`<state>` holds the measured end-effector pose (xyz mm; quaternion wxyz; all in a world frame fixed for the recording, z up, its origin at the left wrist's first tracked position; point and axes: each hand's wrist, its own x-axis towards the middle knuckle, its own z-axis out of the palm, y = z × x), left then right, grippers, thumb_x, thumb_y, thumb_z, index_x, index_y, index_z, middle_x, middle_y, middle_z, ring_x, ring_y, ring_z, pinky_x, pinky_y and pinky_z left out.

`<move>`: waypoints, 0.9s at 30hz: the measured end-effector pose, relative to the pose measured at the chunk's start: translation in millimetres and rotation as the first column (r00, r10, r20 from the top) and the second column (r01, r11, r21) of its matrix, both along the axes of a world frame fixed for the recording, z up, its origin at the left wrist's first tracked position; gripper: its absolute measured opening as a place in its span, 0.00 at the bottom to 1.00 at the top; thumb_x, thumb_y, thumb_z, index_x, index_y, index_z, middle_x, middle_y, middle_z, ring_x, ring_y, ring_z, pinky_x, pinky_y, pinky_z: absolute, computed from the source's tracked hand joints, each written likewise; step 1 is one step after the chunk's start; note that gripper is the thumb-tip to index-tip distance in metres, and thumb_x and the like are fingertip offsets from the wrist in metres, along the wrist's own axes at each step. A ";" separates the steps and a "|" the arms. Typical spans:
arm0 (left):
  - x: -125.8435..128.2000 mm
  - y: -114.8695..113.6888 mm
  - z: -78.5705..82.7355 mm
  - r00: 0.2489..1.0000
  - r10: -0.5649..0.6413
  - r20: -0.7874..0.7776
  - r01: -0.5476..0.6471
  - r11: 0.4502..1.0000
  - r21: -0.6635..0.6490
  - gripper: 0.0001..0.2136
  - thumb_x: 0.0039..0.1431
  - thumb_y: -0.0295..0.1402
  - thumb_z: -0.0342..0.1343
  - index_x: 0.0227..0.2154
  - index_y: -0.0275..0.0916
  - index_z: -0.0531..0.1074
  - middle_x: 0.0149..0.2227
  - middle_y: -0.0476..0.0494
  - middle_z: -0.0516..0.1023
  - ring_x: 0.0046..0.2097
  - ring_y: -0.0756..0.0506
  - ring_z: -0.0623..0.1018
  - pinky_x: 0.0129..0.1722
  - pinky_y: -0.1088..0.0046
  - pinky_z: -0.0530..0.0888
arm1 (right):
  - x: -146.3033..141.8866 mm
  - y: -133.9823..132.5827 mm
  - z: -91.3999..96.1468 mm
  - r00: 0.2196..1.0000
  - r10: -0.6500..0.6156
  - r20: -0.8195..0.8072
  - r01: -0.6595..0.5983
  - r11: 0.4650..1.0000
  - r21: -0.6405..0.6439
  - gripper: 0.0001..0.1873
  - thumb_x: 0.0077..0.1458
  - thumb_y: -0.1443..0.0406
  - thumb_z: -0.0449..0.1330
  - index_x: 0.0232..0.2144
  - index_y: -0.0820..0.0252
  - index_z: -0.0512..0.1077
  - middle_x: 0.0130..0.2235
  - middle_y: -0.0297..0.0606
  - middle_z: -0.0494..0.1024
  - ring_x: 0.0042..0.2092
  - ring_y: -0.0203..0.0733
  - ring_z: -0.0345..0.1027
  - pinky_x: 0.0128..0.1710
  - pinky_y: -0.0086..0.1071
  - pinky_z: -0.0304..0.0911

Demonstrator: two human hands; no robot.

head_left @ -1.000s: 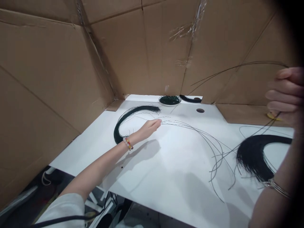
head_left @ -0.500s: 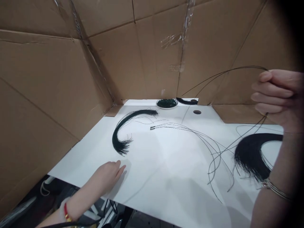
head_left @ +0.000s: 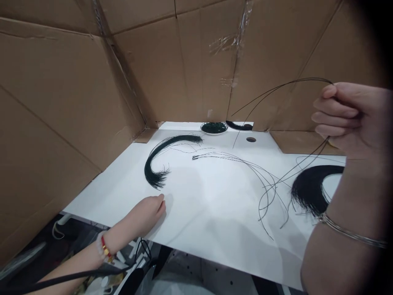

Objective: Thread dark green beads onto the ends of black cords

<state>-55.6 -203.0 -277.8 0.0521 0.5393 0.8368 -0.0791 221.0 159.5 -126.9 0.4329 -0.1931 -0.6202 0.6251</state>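
Observation:
My right hand (head_left: 344,114), raised at the right, is closed around a few thin dark cords (head_left: 276,87). They arch out to the left above the fist and hang below it. Low over the near left of the table, my left hand (head_left: 150,214) has thumb and fingers pressed together; whatever is in them, if anything, cannot be made out. Just beyond it lies a curved dark green bundle of strands (head_left: 150,166) with frayed ends. Several loose cords (head_left: 239,157) with small dark beads (head_left: 195,157) at one end rest mid-table. My right forearm partly hides a thick black strand bundle (head_left: 307,188).
Cardboard walls (head_left: 199,73) enclose the white table (head_left: 196,205) at the back and left. Through a gap at the back show a dish (head_left: 214,132) of dark green material and a dark coil (head_left: 241,126). A round hole (head_left: 251,139) pierces the tabletop.
My right hand has shifted left with the cords in it. My left hand's thumb and fingers have come together, and it sits slightly higher in the picture. The view has tilted slightly.

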 end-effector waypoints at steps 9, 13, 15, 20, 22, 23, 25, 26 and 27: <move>22.3 108.2 -5.0 0.955 -0.296 -0.033 0.297 0.942 0.155 0.07 0.69 0.35 0.57 0.40 0.36 0.75 0.40 0.45 0.79 0.40 0.45 0.79 0.44 0.61 0.77 | -4.0 -30.2 7.1 0.978 0.197 -0.069 -0.198 0.980 -0.007 0.14 0.66 0.71 0.50 0.29 0.62 0.70 0.21 0.24 0.51 0.19 0.24 0.42 0.19 0.27 0.32; 37.4 148.9 -18.8 0.922 -0.380 -0.080 0.388 0.894 0.223 0.06 0.69 0.33 0.56 0.39 0.36 0.74 0.42 0.44 0.77 0.47 0.41 0.77 0.49 0.57 0.75 | -8.9 -35.4 6.0 0.967 0.245 -0.065 -0.246 0.969 -0.011 0.14 0.68 0.69 0.53 0.29 0.63 0.72 0.22 0.25 0.53 0.20 0.25 0.39 0.18 0.25 0.33; 40.7 157.5 -24.4 0.922 -0.380 -0.072 0.385 0.884 0.266 0.06 0.69 0.30 0.53 0.39 0.36 0.74 0.43 0.40 0.77 0.48 0.39 0.76 0.49 0.55 0.74 | -13.4 -35.5 6.0 0.965 0.243 -0.096 -0.246 0.969 -0.026 0.12 0.66 0.68 0.56 0.29 0.63 0.72 0.22 0.26 0.53 0.21 0.27 0.38 0.18 0.24 0.34; 38.7 158.1 -22.7 0.942 -0.329 0.066 0.279 0.876 0.393 0.12 0.71 0.31 0.46 0.49 0.32 0.72 0.63 0.24 0.66 0.65 0.28 0.66 0.60 0.42 0.67 | -35.5 -36.2 8.1 0.947 0.113 -0.299 -0.156 0.980 -0.125 0.16 0.69 0.71 0.48 0.28 0.61 0.66 0.24 0.25 0.49 0.22 0.29 0.33 0.17 0.22 0.35; 37.5 158.9 -13.6 0.930 -0.327 0.168 0.228 0.871 0.434 0.16 0.73 0.36 0.44 0.55 0.34 0.70 0.69 0.26 0.59 0.70 0.28 0.59 0.64 0.39 0.62 | -46.3 -37.2 7.1 0.928 0.076 -0.364 -0.145 0.975 -0.168 0.17 0.69 0.72 0.45 0.28 0.61 0.64 0.24 0.24 0.47 0.22 0.29 0.33 0.17 0.22 0.35; 37.6 160.4 -7.2 0.915 -0.334 0.227 0.205 0.869 0.451 0.18 0.74 0.39 0.43 0.56 0.36 0.70 0.70 0.28 0.59 0.71 0.30 0.58 0.66 0.39 0.61 | -51.2 -38.0 6.0 0.920 0.069 -0.386 -0.150 0.971 -0.185 0.16 0.69 0.73 0.45 0.27 0.60 0.63 0.24 0.24 0.47 0.22 0.29 0.33 0.17 0.21 0.36; 39.7 165.6 8.6 0.867 -0.357 0.348 0.162 0.862 0.481 0.21 0.75 0.43 0.37 0.57 0.40 0.70 0.70 0.33 0.62 0.71 0.34 0.59 0.67 0.44 0.61 | -59.0 -40.2 2.9 0.907 0.071 -0.416 -0.170 0.964 -0.206 0.15 0.68 0.73 0.47 0.27 0.61 0.62 0.24 0.24 0.47 0.22 0.29 0.34 0.17 0.21 0.37; 41.9 168.9 17.7 0.836 -0.370 0.406 0.140 0.857 0.495 0.23 0.76 0.44 0.34 0.57 0.42 0.70 0.69 0.36 0.64 0.71 0.37 0.61 0.68 0.47 0.62 | -61.9 -41.7 1.3 0.901 0.076 -0.426 -0.181 0.960 -0.212 0.15 0.67 0.73 0.48 0.27 0.61 0.62 0.24 0.24 0.48 0.22 0.29 0.34 0.17 0.21 0.37; 44.8 172.3 27.3 0.800 -0.385 0.460 0.118 0.853 0.509 0.24 0.76 0.44 0.31 0.58 0.43 0.69 0.68 0.37 0.65 0.70 0.39 0.63 0.68 0.51 0.63 | -64.3 -43.3 0.0 0.898 0.082 -0.433 -0.192 0.957 -0.216 0.14 0.66 0.73 0.49 0.27 0.61 0.62 0.24 0.24 0.48 0.22 0.28 0.35 0.17 0.21 0.37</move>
